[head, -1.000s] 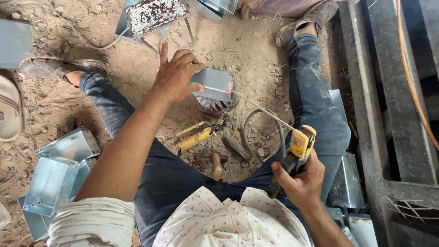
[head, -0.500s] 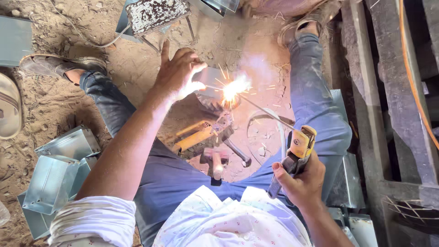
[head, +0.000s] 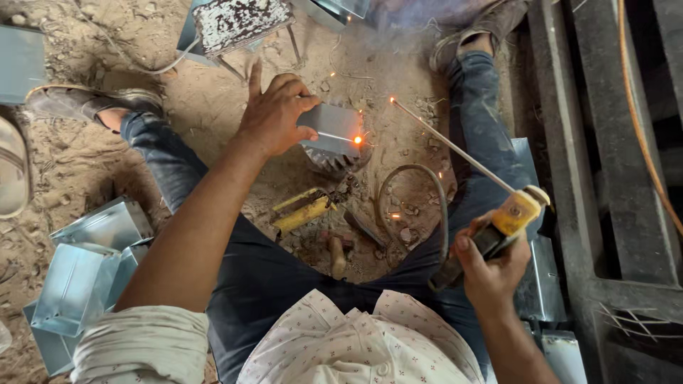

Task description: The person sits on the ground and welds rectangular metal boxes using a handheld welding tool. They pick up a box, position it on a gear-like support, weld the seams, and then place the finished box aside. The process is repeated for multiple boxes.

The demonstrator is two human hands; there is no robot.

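My left hand (head: 276, 114) grips a small grey sheet-metal box (head: 333, 135) on the sandy ground between my legs. An orange spot glows at the box's right edge, with a few sparks around it. My right hand (head: 489, 269) holds a yellow and black welding electrode holder (head: 506, 222). Its thin rod (head: 455, 148) points up and left, its glowing tip a little to the right of the box and not touching it. Smoke drifts above the box.
A yellow clamp (head: 302, 211) and a grey cable loop (head: 420, 192) lie near my knees. Several shiny metal boxes (head: 78, 277) are stacked at the left. A speckled metal piece (head: 238, 21) sits at the top. Dark steel beams (head: 605, 178) run along the right.
The bright arc at the box has gone out, leaving a glowing spot. My right hand has pulled the rod tip away to the right. My left hand stays on the box.
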